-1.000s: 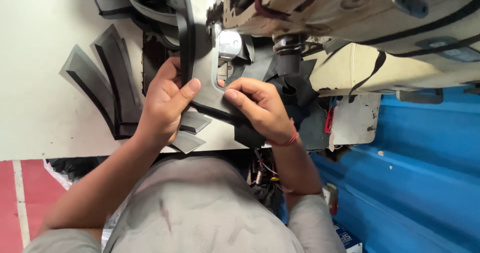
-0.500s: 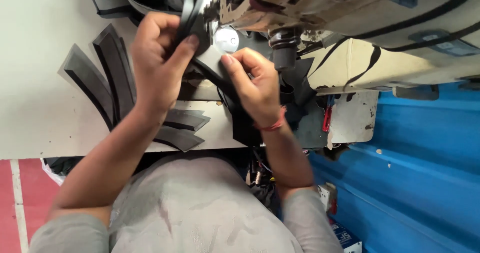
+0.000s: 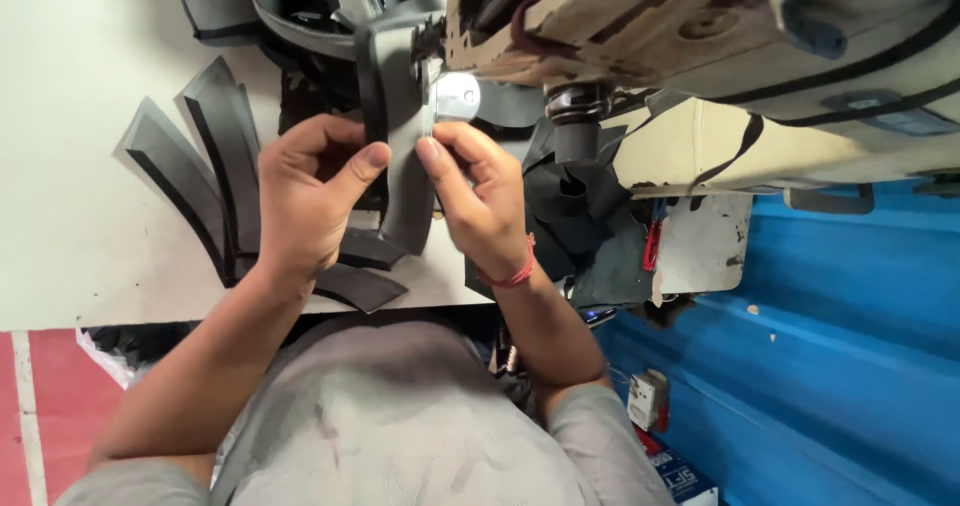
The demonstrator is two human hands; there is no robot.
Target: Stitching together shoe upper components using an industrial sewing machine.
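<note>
White worktable (image 3: 70,206) lying under my hands, carrying fanned grey-black cut strips (image 3: 200,176) at left, dark pile of pieces (image 3: 300,6) at far edge, sewing machine (image 3: 700,56) sitting at right.

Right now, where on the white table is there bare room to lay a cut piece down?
The white table is bare left of the fanned dark strips, out to its near edge. It is crowded between left hand, right hand and sewing machine, and at the top pile.

Bright, even daylight on the white table (image 3: 70,216); soft shadows under the hands, slight blur far right.
</note>
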